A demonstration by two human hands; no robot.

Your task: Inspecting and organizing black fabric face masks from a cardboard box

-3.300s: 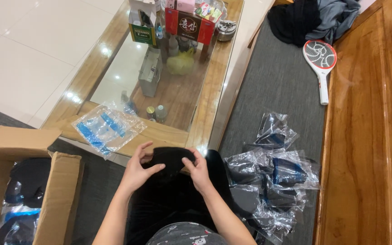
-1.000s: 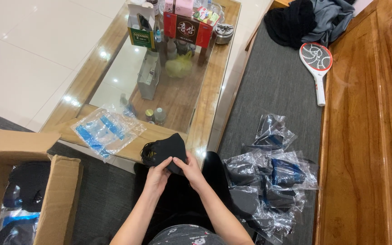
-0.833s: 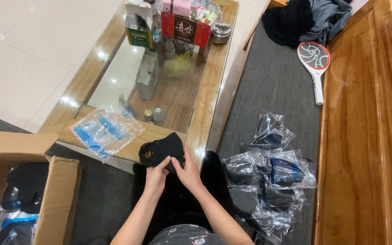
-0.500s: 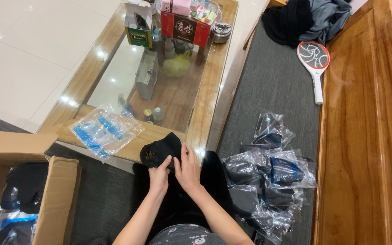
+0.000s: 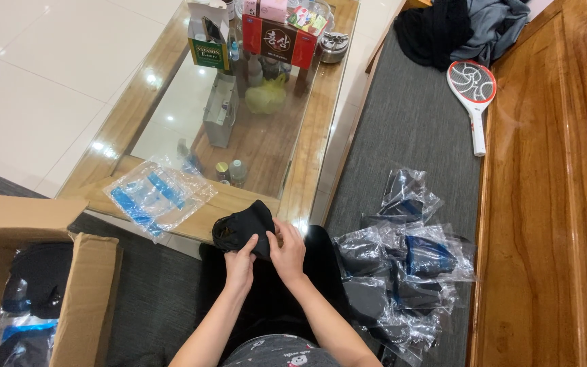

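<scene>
Black folded cloth (image 5: 244, 228) clamped by left hand (image 5: 240, 255) and right hand (image 5: 287, 246), glass-topped table (image 5: 307, 163) edge beneath, bagged cloths (image 5: 402, 272) beside.

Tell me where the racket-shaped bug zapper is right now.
In the head view, the red and white bug zapper lies at the upper right on the grey cushion, against the wooden frame, just below a heap of dark clothes.

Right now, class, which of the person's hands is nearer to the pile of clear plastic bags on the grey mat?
The right hand. It is at the folded black cloth, on the side toward the pile of clear plastic bags; the left hand grips the cloth farther from it.
</scene>
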